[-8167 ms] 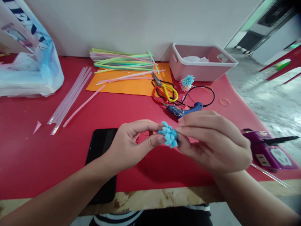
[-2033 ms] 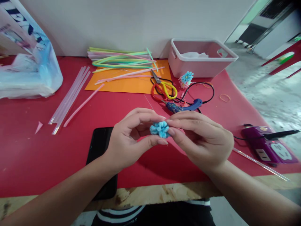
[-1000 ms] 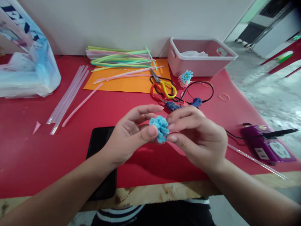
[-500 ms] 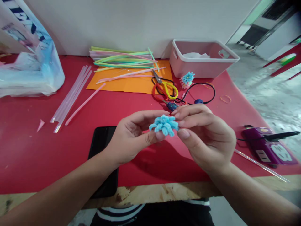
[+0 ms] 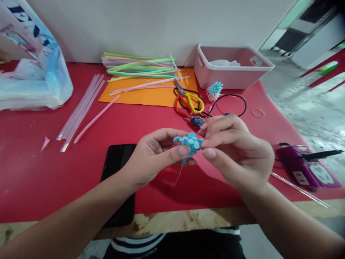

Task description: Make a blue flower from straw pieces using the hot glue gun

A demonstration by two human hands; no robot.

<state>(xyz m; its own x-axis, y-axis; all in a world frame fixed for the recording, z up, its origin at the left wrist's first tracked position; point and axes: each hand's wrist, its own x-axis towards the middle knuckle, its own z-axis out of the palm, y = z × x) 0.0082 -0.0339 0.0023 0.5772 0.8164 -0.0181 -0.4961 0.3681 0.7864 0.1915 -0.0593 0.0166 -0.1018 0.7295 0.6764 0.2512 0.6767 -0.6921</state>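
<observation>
A small blue fuzzy flower (image 5: pixel 192 143), seemingly bent from pipe cleaner, is pinched between the thumb and fingers of my left hand (image 5: pixel 159 154). A thin wire end hangs below it. My right hand (image 5: pixel 234 147) holds a petal at the flower's right side between thumb and fingertips. Just beyond my right fingers lies a blue glue gun (image 5: pixel 197 121), its handle mostly hidden by that hand. Scissors (image 5: pixel 190 100) with one red and one yellow handle loop lie behind it. A finished-looking blue and pink flower piece (image 5: pixel 215 89) rests by the pink basket.
Behind are a pink basket (image 5: pixel 231 75), an orange sheet (image 5: pixel 145 99) bearing pipe cleaners (image 5: pixel 140 68), and a plastic bag (image 5: pixel 35 86). Clear-wrapped sticks (image 5: pixel 81 111) lie left, a phone (image 5: pixel 120 187) by my left wrist, a purple power socket box (image 5: pixel 309 167) right.
The blue flower has been turned over and tilted between my hands, and its wire end now shows below. My right fingers have shifted to a petal on the right side.
</observation>
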